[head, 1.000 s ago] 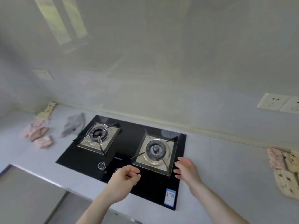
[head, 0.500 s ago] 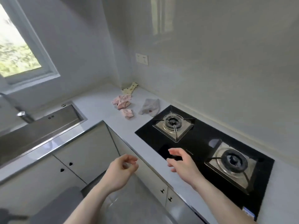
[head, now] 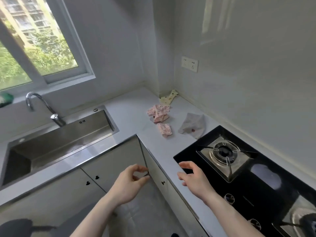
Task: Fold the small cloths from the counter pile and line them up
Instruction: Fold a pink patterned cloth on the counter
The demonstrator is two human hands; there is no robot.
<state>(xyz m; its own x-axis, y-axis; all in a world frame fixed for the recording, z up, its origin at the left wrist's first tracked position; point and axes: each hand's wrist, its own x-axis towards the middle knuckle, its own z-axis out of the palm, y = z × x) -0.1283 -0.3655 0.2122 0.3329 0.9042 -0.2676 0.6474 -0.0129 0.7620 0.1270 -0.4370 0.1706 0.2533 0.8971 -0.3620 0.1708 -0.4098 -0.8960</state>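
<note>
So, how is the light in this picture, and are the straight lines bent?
Head view: daylight enters by the window; the wall carries a pale reflection; the wide lens bows the window frame and the counter edges; the cloths are small but fairly sharp.

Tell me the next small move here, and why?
Probably reach the right hand forward to the grey cloth beside the hob. Both it and the left hand hold nothing, and the pink cloths lie unfolded further back.
</note>
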